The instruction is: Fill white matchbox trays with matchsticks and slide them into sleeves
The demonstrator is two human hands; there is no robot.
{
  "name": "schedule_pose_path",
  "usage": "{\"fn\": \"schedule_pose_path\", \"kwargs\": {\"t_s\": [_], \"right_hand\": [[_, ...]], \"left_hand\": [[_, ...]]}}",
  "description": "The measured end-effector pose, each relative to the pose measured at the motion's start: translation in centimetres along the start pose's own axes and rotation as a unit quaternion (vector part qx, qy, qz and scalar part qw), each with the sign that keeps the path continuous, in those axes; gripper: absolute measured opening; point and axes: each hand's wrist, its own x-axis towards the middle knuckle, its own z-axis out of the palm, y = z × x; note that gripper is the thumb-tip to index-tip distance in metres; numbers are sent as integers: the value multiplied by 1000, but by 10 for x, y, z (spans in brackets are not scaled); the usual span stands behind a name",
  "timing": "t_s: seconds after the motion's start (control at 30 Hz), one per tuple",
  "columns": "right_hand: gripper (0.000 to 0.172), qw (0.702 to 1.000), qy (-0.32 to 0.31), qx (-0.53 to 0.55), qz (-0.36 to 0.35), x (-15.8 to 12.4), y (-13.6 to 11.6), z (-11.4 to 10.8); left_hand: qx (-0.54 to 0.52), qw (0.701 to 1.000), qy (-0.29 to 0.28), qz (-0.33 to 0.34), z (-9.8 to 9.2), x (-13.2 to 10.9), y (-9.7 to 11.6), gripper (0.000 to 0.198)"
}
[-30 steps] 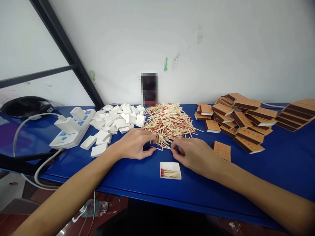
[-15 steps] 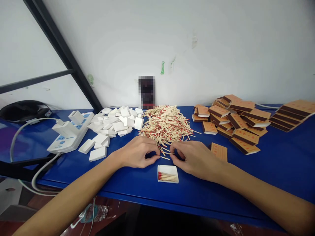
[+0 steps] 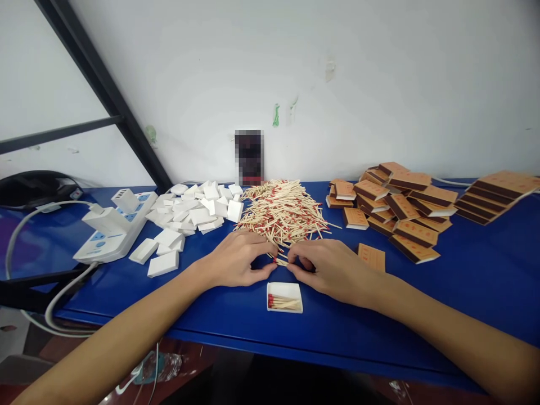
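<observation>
A few matches [image 3: 281, 261] span the gap between the left hand [image 3: 276, 260], pinching their red-headed end, and the right hand [image 3: 288, 260], pinching the other, just before the match pile [image 3: 283, 211]. Nearer the bench [image 3: 219, 318] edge sits a part-filled white tray [image 3: 291, 289]; orange matchboxes [image 3: 415, 232] lie rightward.

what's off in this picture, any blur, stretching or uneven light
In the head view, the dark rectangle is pixelated; also there, the stacked matchboxes look stretched near the edge, and the wall dims toward the top right corner.
</observation>
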Motion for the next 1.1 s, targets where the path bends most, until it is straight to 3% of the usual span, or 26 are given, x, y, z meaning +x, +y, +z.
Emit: {"fn": "schedule_pose_path", "kwargs": {"t_s": [0.23,0.53,0.9,1.1], "right_hand": [[10,999,14,-52,1,-2,0,-6],[16,999,17,-38,-17,-1,3,0],[12,998,23,-48,-30,-5,1,-2],[10,995,73,-47,-56,-5,-1,-4]], "left_hand": [[29,999,-4,16,-3,-3,-5,14],[-6,1000,-4,22,-5,-4,-7,13],[-31,994,104,-14,-3,-1,-7,14],[-29,996,76,-20,1,2,-4,17]]}}
